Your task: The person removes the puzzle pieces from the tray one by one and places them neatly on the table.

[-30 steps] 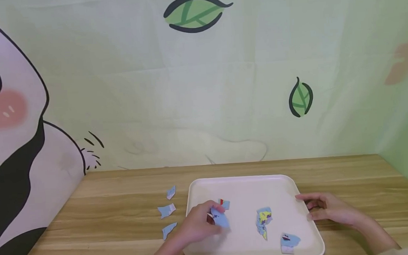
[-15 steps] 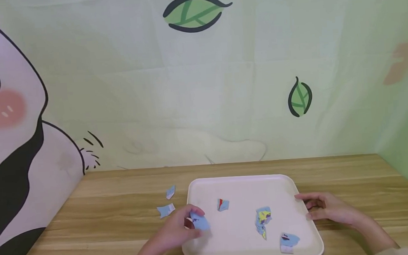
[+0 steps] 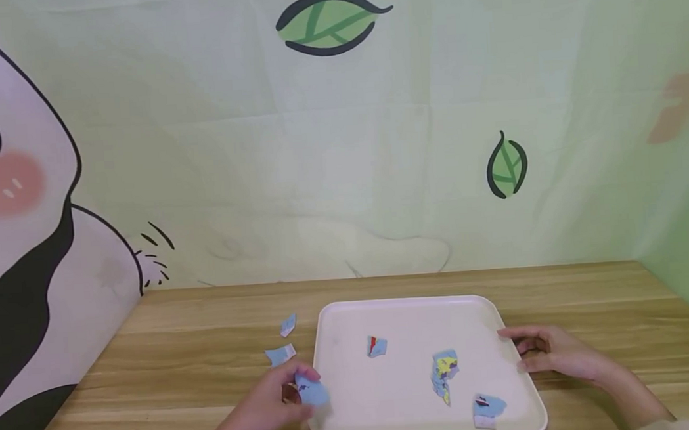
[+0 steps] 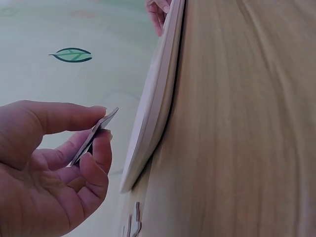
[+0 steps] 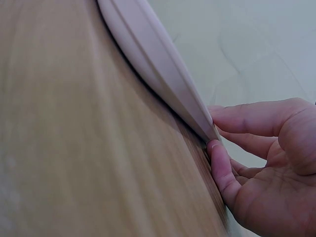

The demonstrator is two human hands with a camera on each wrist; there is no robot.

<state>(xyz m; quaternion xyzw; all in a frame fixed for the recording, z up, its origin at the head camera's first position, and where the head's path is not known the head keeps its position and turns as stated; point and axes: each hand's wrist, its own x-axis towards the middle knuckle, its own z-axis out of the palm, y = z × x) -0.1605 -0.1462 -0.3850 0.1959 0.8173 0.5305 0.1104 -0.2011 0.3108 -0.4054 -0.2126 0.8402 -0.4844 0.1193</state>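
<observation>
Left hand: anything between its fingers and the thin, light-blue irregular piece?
Nothing visible. The left hand pinches the thin, light-blue irregular piece, with its fingers directly on it. The white rectangular tray nearby isn't between them.

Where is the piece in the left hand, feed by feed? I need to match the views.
Head: the piece is low and left of centre, in the left hand.
Left wrist: left of centre, nearly edge-on, pinched by the fingers.
Right wrist: not in it.
Shared landmark: the tray, right of the piece in head and left wrist; upper middle in right wrist.
</observation>
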